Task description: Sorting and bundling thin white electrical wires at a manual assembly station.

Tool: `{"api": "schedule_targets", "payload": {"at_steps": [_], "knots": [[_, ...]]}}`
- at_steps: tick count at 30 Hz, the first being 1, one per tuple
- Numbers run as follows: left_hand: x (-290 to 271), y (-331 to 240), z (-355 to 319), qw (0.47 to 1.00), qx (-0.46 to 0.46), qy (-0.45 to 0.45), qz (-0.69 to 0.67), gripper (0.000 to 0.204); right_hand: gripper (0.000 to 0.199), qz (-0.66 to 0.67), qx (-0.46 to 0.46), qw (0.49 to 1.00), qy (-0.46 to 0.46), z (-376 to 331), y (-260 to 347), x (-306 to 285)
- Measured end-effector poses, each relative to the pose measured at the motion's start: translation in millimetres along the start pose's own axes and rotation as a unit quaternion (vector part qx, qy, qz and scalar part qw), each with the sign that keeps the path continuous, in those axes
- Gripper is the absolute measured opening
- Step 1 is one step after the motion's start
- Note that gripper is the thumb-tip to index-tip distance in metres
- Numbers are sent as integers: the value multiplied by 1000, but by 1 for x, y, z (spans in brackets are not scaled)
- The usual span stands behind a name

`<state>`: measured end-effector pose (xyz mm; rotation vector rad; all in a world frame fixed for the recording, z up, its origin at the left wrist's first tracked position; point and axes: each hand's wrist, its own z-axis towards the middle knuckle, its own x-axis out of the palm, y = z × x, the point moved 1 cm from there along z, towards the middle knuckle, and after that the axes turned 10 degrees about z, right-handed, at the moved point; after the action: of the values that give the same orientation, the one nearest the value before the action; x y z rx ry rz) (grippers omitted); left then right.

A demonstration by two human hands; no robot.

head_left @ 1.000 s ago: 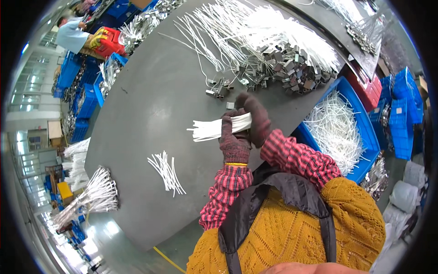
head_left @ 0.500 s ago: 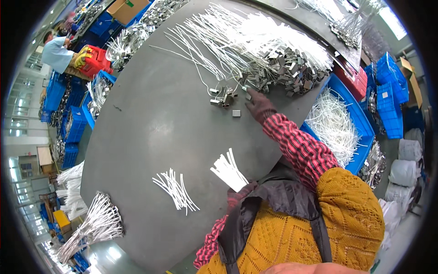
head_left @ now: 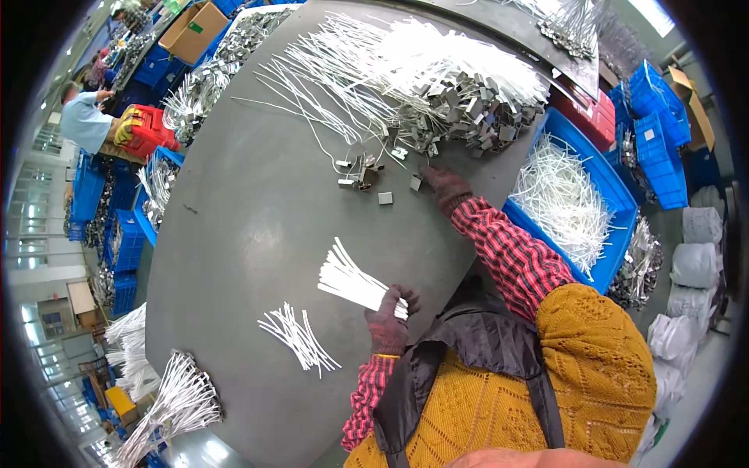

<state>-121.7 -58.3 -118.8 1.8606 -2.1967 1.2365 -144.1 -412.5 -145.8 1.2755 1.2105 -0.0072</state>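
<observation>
My left hand (head_left: 392, 321), in a dark knitted glove, is closed around the lower end of a bundle of flat white strips (head_left: 353, 277), which fans out above the grey table (head_left: 234, 265). Farther off, my gloved right hand (head_left: 445, 188) has its fingers curled at a small silver metal block (head_left: 416, 182), seemingly held at the fingertips. Another silver block (head_left: 385, 198) lies alone to its left. Beyond it sits a small cluster of metal blocks (head_left: 360, 176). Past my right hand, a big heap of white leads (head_left: 460, 54) ends in many metal blocks (head_left: 484, 113).
A loose pile of white strips (head_left: 300, 338) lies left of my left hand. A tied bundle of leads (head_left: 175, 394) hangs over the table's left edge. On the right, a blue crate (head_left: 616, 183) holds white strips. A person (head_left: 86, 121) works at the far left.
My left hand has come forward from beside my body, lifting the strip bundle farther over the table. My right hand has drawn slightly back toward me, the small block moving with it.
</observation>
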Motion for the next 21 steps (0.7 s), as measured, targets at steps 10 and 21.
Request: {"api": "schedule_targets", "payload": {"at_steps": [10, 21], "knots": [[95, -14, 61, 995, 75, 28, -53, 20, 41, 8, -348, 934, 77, -124, 53, -42], [211, 9, 83, 982, 12, -176, -61, 12, 35, 126, 159, 979, 1, -329, -58, -159]]}}
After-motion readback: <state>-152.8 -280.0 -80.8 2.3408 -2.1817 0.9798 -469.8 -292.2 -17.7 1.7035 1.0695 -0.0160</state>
